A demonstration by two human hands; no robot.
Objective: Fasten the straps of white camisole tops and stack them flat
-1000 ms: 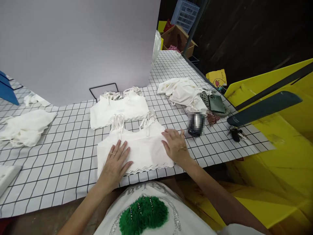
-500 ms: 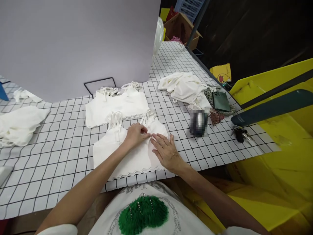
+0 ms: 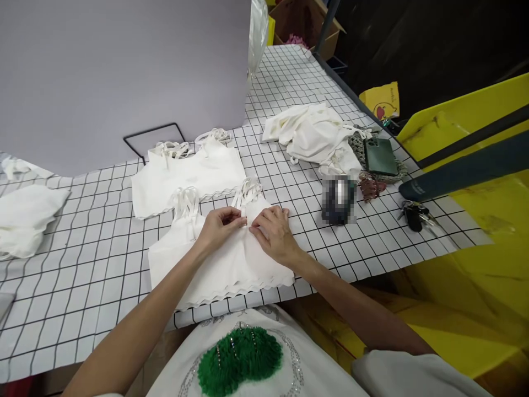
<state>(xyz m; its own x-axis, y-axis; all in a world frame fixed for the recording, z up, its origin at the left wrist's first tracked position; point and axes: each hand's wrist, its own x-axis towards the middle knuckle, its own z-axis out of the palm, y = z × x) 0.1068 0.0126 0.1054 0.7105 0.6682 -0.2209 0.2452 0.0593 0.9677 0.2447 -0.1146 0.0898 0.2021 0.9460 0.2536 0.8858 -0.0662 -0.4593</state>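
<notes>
A white strappy bra top (image 3: 215, 275) with a scalloped hem lies flat at the table's front edge, its straps gathered at the top. My left hand (image 3: 221, 227) pinches the fabric at the neckline, near the base of the right-hand straps. Close beside it, my right hand (image 3: 275, 234) rests on the right cup, fingers bent and thumb and fingertips drawn together on the cloth; the exact grip is partly hidden. Just behind lies a second white bra top (image 3: 190, 176), laid out the same way and apart from my hands.
White garments lie in a pile (image 3: 314, 135) at back right and another pile (image 3: 28, 218) at left. Near the right edge are a blurred dark object (image 3: 339, 199), a brown hair claw (image 3: 371, 186), a green phone (image 3: 380, 156) and keys (image 3: 415, 215). A grey panel (image 3: 124, 71) stands behind.
My right hand's fingers have gone from lying flat on the top to bent and drawn together. My left hand still pinches the neckline. The camera view has shifted slightly.
</notes>
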